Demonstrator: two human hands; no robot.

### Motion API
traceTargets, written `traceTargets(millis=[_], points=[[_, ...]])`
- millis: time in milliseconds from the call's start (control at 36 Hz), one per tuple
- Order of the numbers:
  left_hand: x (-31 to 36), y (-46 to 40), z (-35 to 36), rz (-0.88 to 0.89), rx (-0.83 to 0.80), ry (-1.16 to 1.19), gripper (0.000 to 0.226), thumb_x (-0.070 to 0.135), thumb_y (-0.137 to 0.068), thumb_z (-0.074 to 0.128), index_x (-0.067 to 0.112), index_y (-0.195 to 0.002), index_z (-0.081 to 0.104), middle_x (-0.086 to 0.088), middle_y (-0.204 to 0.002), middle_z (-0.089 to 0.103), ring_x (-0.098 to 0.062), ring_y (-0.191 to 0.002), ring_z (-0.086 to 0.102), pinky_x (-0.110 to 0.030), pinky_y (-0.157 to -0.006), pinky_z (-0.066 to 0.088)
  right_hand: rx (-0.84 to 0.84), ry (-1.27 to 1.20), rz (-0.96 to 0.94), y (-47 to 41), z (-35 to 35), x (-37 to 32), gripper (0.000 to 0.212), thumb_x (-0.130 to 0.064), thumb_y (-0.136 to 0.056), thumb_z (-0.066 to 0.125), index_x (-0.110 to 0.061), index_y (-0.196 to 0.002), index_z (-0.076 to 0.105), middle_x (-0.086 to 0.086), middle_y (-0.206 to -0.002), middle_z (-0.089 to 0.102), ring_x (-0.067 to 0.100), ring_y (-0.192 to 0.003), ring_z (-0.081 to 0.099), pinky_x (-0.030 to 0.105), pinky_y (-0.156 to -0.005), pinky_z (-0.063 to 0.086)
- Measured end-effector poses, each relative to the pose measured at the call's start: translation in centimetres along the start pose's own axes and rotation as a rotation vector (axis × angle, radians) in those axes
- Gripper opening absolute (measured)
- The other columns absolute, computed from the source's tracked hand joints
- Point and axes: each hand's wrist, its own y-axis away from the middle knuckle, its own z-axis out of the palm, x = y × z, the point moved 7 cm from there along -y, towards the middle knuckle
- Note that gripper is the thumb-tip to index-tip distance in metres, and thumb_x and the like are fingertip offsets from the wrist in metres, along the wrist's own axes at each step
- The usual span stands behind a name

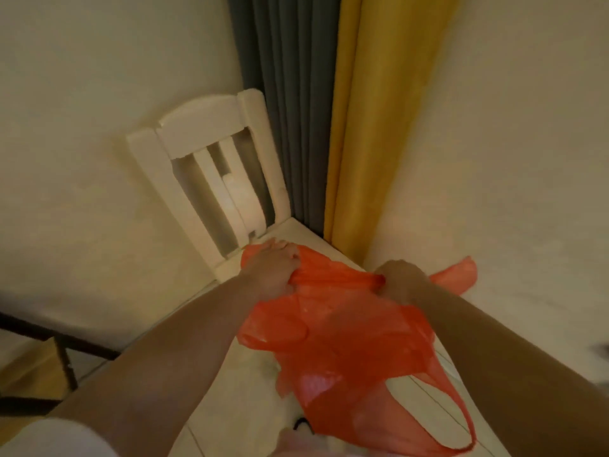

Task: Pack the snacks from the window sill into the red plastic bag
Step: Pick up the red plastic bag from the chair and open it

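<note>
The red plastic bag point(346, 341) hangs crumpled in the air in front of me, over the tiled floor. My left hand point(273, 268) grips its upper left edge. My right hand point(400, 280) is closed on the upper right edge, and a flap of bag sticks out beyond it to the right. One handle loop point(458, 410) dangles low at the bottom right. No snacks and no window sill are in view.
A white wooden chair point(211, 166) stands against the wall just behind the bag. Grey curtain point(293, 110) and yellow curtain point(372, 110) hang in the corner. A dark-framed wooden shelf point(43, 367) is at the lower left. Pale walls close both sides.
</note>
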Motion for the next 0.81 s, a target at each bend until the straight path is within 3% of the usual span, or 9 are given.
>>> traceTargets(millis=[139, 222, 278, 361, 444, 528, 639, 722, 806], points=[[11.0, -2.2, -2.3, 0.190, 0.075, -0.014, 0.063, 0.044, -0.082, 0.064, 0.018, -0.133, 0.038, -0.002, -0.144, 0.032, -0.022, -0.133, 0.031, -0.041, -0.116, 0.011, 0.101, -0.112, 0.069, 7.0, 0.4, 5.6, 0.027, -0.025, -0.088, 0.053, -0.020, -0.112, 0.065, 0.006, -0.117, 0.062, 0.027, -0.111, 0.056, 0.034, -0.088, 0.046], [18.2, -3.4, -2.5, 0.283, 0.033, -0.010, 0.086, 0.043, -0.080, 0.067, 0.024, -0.148, 0.017, -0.002, -0.155, 0.021, -0.021, -0.144, 0.017, -0.049, -0.117, 0.002, 0.148, -0.159, 0.095, 11.8, 0.7, 9.3, 0.012, -0.020, -0.088, 0.054, -0.027, -0.079, 0.055, 0.007, -0.104, 0.064, 0.027, -0.102, 0.058, 0.029, -0.073, 0.041], [23.3, -3.6, -2.7, 0.337, -0.009, -0.041, 0.075, 0.035, -0.085, 0.062, 0.024, -0.148, 0.022, -0.005, -0.150, 0.035, -0.021, -0.141, 0.027, -0.049, -0.117, 0.002, 0.194, -0.229, 0.149, 15.4, 1.3, 12.3, 0.022, -0.015, -0.085, 0.055, -0.028, -0.070, 0.046, 0.006, -0.097, 0.066, 0.027, -0.095, 0.060, 0.029, -0.070, 0.041], [30.2, -3.5, -2.2, 0.373, -0.063, 0.040, 0.045, 0.024, -0.091, 0.049, 0.021, -0.136, 0.047, -0.012, -0.137, 0.052, -0.028, -0.130, 0.045, -0.043, -0.116, 0.020, 0.244, -0.301, 0.267, 21.8, 2.9, 17.3, 0.010, -0.014, -0.084, 0.055, -0.024, -0.088, 0.055, 0.006, -0.095, 0.066, 0.028, -0.094, 0.060, 0.030, -0.071, 0.042], [37.3, -2.6, -2.6, 0.368, -0.142, 0.240, 0.038, 0.015, -0.091, 0.048, 0.015, -0.128, 0.055, -0.016, -0.125, 0.060, -0.032, -0.116, 0.056, -0.033, -0.091, 0.045, 0.259, -0.305, 0.407, 28.6, 5.6, 22.7, 0.029, -0.035, -0.080, 0.066, -0.026, -0.107, 0.060, 0.001, -0.101, 0.066, 0.026, -0.100, 0.060, 0.028, -0.074, 0.041], [45.0, -1.4, -4.1, 0.383, -0.173, 0.454, 0.036, -0.001, -0.088, 0.042, 0.006, -0.120, 0.058, -0.019, -0.120, 0.061, -0.029, -0.111, 0.058, -0.028, -0.079, 0.042, 0.225, -0.292, 0.552, 35.0, 8.9, 27.3, 0.045, -0.051, -0.070, 0.071, -0.027, -0.107, 0.061, 0.001, -0.104, 0.066, 0.026, -0.102, 0.061, 0.030, -0.077, 0.047], [54.3, 0.0, -6.0, 0.430, -0.197, 0.716, 0.042, -0.009, -0.086, 0.035, 0.000, -0.121, 0.056, -0.022, -0.123, 0.059, -0.025, -0.104, 0.057, -0.027, -0.076, 0.039, 0.116, -0.343, 0.709, 42.2, 13.7, 32.0, 0.044, -0.048, -0.070, 0.071, -0.020, -0.103, 0.066, 0.005, -0.114, 0.061, 0.027, -0.107, 0.058, 0.029, -0.076, 0.044], [59.9, 0.6, -7.1, 0.457, -0.219, 0.845, 0.040, -0.011, -0.086, 0.033, 0.010, -0.105, 0.061, -0.021, -0.095, 0.065, -0.026, -0.079, 0.057, -0.028, -0.062, 0.041, 0.140, -0.474, 0.826, 47.0, 16.7, 35.4, 0.054, -0.046, -0.065, 0.071, -0.024, -0.113, 0.061, 0.002, -0.124, 0.056, 0.026, -0.113, 0.055, 0.033, -0.089, 0.048], [64.1, -0.3, -7.8, 0.489, -0.243, 0.956, 0.039, -0.012, -0.084, 0.032, 0.021, -0.078, 0.052, -0.002, -0.064, 0.051, -0.020, -0.060, 0.047, -0.024, -0.049, 0.036, 0.275, -0.744, 0.941, 51.1, 18.2, 38.0, 0.075, -0.034, -0.068, 0.075, -0.024, -0.135, 0.042, 0.003, -0.131, 0.054, 0.025, -0.119, 0.053, 0.028, -0.091, 0.044]])
